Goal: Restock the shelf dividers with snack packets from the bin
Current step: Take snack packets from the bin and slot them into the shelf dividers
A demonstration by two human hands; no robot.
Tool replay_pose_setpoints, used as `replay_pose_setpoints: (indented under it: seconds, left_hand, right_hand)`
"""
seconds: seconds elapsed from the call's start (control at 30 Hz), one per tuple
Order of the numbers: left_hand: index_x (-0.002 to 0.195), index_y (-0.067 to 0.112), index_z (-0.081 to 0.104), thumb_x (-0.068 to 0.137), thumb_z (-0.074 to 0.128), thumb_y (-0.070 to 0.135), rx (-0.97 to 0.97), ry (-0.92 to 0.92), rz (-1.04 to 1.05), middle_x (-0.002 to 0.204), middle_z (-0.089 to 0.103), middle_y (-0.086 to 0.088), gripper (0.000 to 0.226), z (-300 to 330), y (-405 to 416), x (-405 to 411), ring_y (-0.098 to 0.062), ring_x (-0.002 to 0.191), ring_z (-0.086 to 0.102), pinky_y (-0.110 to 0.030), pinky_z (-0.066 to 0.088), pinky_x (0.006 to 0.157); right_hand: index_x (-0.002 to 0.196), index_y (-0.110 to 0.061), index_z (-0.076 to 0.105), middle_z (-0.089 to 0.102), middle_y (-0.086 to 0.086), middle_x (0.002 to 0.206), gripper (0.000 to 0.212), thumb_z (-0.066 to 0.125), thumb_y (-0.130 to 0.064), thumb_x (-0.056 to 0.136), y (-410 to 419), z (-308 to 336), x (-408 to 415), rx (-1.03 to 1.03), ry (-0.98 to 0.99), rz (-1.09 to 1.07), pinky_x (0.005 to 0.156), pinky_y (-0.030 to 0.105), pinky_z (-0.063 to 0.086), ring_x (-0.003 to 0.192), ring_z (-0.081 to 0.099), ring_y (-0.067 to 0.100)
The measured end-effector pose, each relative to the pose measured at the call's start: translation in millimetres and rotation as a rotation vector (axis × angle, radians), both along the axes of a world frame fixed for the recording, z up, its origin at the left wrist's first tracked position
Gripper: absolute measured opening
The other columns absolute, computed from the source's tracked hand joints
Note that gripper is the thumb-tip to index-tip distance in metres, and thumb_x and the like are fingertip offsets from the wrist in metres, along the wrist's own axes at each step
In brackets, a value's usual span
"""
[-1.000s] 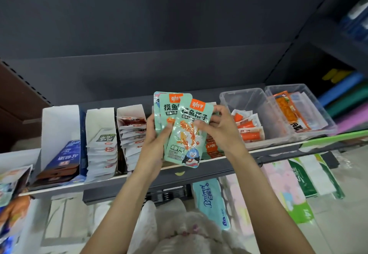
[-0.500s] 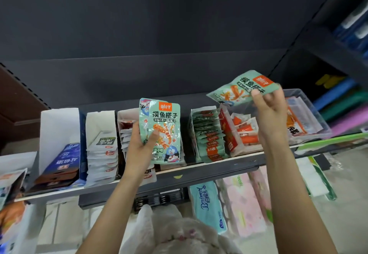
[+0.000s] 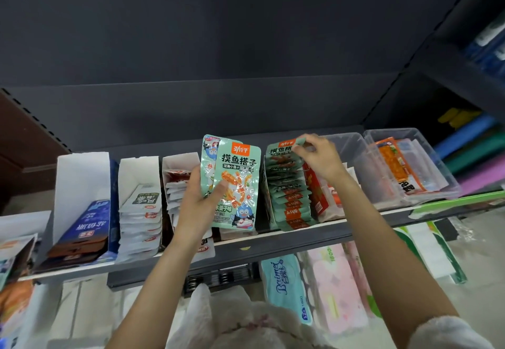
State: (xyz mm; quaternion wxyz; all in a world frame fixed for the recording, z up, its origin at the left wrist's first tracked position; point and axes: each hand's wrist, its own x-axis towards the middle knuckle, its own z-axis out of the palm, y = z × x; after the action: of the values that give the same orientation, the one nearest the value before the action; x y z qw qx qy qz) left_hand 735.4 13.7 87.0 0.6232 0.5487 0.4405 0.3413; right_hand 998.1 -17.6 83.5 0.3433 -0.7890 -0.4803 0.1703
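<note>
My left hand [image 3: 200,201] grips a small stack of mint-green snack packets [image 3: 236,182] upright in front of the shelf, thumb across the front one. My right hand [image 3: 318,154] pinches the top corner of one more green packet [image 3: 281,147] at the back of a row of the same packets [image 3: 289,201] standing in a divider on the shelf [image 3: 273,235].
White cardboard dividers [image 3: 82,176] with blue, white and red packets fill the shelf's left side. Two transparent plastic bins [image 3: 352,152] with orange packets stand at the right. Tissue packs [image 3: 287,285] lie below the shelf. A dark upright with coloured rolls is at far right.
My right hand took one green packet off the stack, swung it right and lowered it into the back of the green row. My left hand kept the remaining stack, shifting slightly.
</note>
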Motion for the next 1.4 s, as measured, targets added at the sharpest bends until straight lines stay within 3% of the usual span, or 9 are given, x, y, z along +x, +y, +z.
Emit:
replay_pose_setpoints:
  seconds: [0.2, 0.37, 0.43, 0.57, 0.7, 0.83, 0.93, 1.2, 1.4]
  left_hand:
    - [0.106, 0.036, 0.05, 0.09, 0.061, 0.014, 0.0, -0.009, -0.02, 0.1, 0.066, 0.019, 0.029, 1, 0, 6, 0.003, 0.089, 0.066, -0.017, 0.054, 0.067]
    - [0.107, 0.037, 0.05, 0.09, 0.062, 0.014, 0.02, -0.025, -0.023, 0.102, 0.066, 0.019, 0.031, 4, -1, 9, 0.002, 0.092, 0.066, -0.017, 0.055, 0.068]
    - [0.105, 0.039, 0.05, 0.089, 0.063, 0.014, 0.041, -0.013, -0.04, 0.099, 0.067, 0.02, 0.032, 5, -1, 11, 0.0, 0.093, 0.066, -0.019, 0.055, 0.07]
    - [0.109, 0.039, 0.051, 0.084, 0.07, 0.015, 0.064, 0.017, -0.149, 0.103, 0.069, 0.015, 0.039, 7, -4, 17, -0.005, 0.094, 0.067, -0.028, 0.056, 0.077]
    - [0.113, 0.036, 0.052, 0.087, 0.066, 0.02, 0.065, -0.002, -0.15, 0.105, 0.069, 0.013, 0.033, 8, -8, 22, -0.004, 0.094, 0.068, -0.025, 0.057, 0.073]
    - [0.109, 0.04, 0.054, 0.096, 0.053, 0.019, -0.019, -0.049, -0.073, 0.097, 0.069, 0.021, 0.025, 8, -4, 22, 0.002, 0.089, 0.067, -0.02, 0.053, 0.069]
    - [0.101, 0.041, 0.055, 0.096, 0.053, 0.021, -0.032, -0.043, -0.059, 0.094, 0.07, 0.021, 0.021, 7, -2, 19, 0.0, 0.088, 0.068, -0.025, 0.055, 0.072]
    - [0.103, 0.037, 0.057, 0.094, 0.056, 0.019, -0.048, -0.04, -0.033, 0.099, 0.07, 0.014, 0.021, 5, 1, 21, -0.003, 0.086, 0.069, -0.02, 0.055, 0.064]
    - [0.112, 0.033, 0.057, 0.094, 0.056, 0.02, -0.072, -0.041, -0.027, 0.101, 0.069, 0.013, 0.022, 5, 2, 25, -0.002, 0.085, 0.069, -0.018, 0.054, 0.061]
  right_hand:
    - [0.081, -0.019, 0.075, 0.071, -0.002, 0.087, 0.028, 0.056, 0.001, 0.085, -2, -10, -3, 0.019, -0.369, 0.076, 0.077, 0.027, 0.046, 0.079, 0.059, 0.017]
    - [0.104, -0.011, 0.072, 0.069, 0.006, 0.107, 0.029, 0.05, 0.002, 0.09, -19, -5, -17, 0.17, -0.256, -0.096, 0.092, 0.036, 0.048, 0.101, 0.058, 0.023]
    - [0.119, -0.015, 0.064, 0.064, 0.0, 0.114, 0.028, 0.054, -0.012, 0.094, -30, 11, -36, 0.222, -0.074, -0.04, 0.09, 0.026, 0.047, 0.104, 0.055, 0.012]
    - [0.136, -0.026, 0.042, 0.056, -0.013, 0.118, 0.065, 0.074, -0.031, 0.079, -36, 25, -62, -0.034, 0.292, 0.113, 0.083, 0.023, 0.05, 0.106, 0.057, 0.006]
    - [0.091, -0.022, 0.059, 0.068, -0.006, 0.099, 0.014, 0.07, -0.017, 0.084, -50, 37, -47, -0.069, 0.455, 0.162, 0.056, 0.017, 0.051, 0.084, 0.067, 0.008]
    - [0.096, -0.018, 0.059, 0.068, -0.001, 0.103, 0.01, 0.062, -0.012, 0.089, -68, 52, -18, 0.33, 0.542, -0.071, 0.067, 0.019, 0.055, 0.092, 0.068, 0.008]
    - [0.099, -0.02, 0.057, 0.067, -0.004, 0.105, 0.009, 0.058, -0.015, 0.092, -60, 56, 1, 0.471, 0.427, -0.229, 0.07, 0.016, 0.054, 0.096, 0.066, 0.003]
    - [0.102, -0.006, 0.064, 0.063, -0.009, 0.088, 0.012, 0.055, -0.006, 0.093, 2, 41, 22, 0.407, 0.034, -0.059, 0.073, 0.011, 0.048, 0.079, 0.059, -0.013]
    - [0.097, -0.006, 0.065, 0.065, -0.004, 0.088, 0.01, 0.056, -0.004, 0.092, 10, 28, 20, 0.283, -0.232, 0.066, 0.072, 0.014, 0.049, 0.081, 0.063, 0.008]
